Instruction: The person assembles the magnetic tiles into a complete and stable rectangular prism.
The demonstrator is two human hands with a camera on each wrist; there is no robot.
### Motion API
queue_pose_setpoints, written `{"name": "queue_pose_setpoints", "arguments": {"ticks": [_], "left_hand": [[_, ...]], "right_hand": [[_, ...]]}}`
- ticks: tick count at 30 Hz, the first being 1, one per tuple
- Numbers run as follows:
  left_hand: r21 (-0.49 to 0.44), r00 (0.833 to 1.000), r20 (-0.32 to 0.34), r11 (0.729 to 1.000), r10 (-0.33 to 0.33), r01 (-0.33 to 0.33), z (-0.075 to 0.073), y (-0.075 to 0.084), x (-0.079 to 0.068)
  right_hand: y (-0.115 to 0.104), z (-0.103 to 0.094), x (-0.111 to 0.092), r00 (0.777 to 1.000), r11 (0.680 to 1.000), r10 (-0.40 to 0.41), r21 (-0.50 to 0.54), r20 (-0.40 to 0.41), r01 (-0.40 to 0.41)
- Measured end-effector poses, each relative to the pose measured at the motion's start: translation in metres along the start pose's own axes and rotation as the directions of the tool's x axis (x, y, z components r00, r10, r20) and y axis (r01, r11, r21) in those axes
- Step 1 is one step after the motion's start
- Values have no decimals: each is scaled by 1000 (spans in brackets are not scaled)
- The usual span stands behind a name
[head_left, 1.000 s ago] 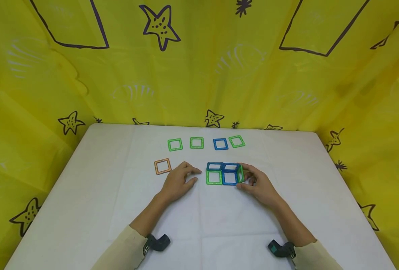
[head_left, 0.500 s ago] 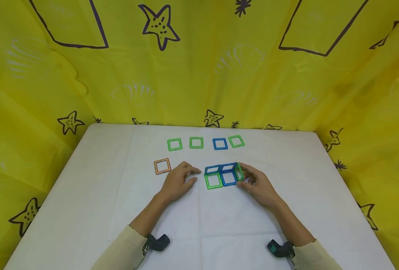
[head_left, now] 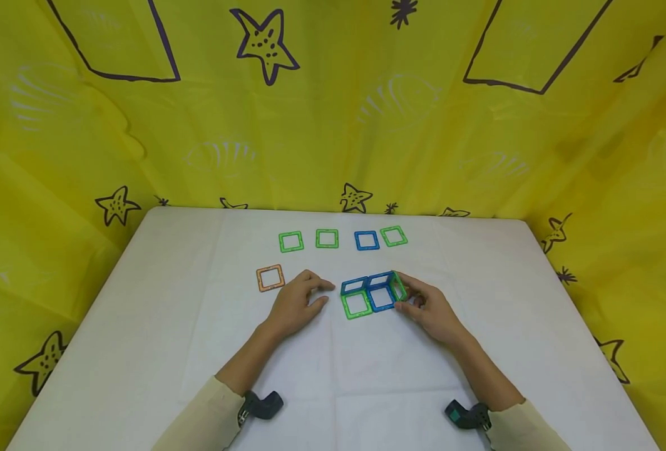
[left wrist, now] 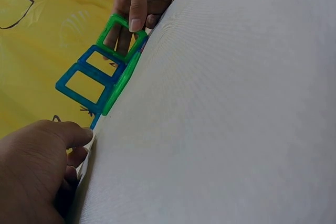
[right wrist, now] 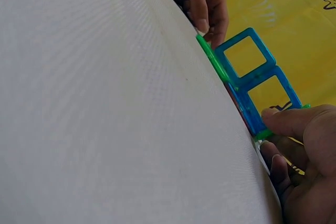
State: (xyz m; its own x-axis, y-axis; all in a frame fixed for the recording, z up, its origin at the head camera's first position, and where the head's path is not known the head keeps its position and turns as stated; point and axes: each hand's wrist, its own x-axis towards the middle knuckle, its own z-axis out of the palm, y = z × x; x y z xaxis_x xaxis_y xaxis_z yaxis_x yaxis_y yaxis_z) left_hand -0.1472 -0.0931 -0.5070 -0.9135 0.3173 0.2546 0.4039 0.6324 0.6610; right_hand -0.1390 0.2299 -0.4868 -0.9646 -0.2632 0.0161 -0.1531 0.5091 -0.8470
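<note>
In the head view my right hand (head_left: 435,311) pinches a green square magnetic tile (left wrist: 104,31) standing upright, thumb in front and fingers behind. This tile closes the right end of a joined group. Two blue tiles (right wrist: 261,46) stand side by side along the group's back. At its base lie a green tile (head_left: 358,316) on the left and a blue tile (head_left: 384,308) on the right. My left hand (head_left: 297,304) rests on the table, holding nothing, fingers relaxed and apart from the group's left end.
A loose orange tile (head_left: 258,280) lies by my left hand. Farther back on the white table (head_left: 113,351), two green tiles (head_left: 327,247), a blue tile (head_left: 367,248) and another green tile (head_left: 396,244) lie in a row. A yellow curtain (head_left: 333,113) hangs behind the table.
The tile group has turned: its left end has swung toward the near side, while the right end stays in my right hand's grip. My left hand has kept its place.
</note>
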Motion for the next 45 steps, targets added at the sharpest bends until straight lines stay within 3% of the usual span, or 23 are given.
{"name": "queue_pose_setpoints", "arguments": {"ticks": [45], "left_hand": [[-33, 1000, 30, 999, 2, -1, -1, -2, 0]], "right_hand": [[-4, 11, -4, 995, 996, -81, 34, 61, 79]]}}
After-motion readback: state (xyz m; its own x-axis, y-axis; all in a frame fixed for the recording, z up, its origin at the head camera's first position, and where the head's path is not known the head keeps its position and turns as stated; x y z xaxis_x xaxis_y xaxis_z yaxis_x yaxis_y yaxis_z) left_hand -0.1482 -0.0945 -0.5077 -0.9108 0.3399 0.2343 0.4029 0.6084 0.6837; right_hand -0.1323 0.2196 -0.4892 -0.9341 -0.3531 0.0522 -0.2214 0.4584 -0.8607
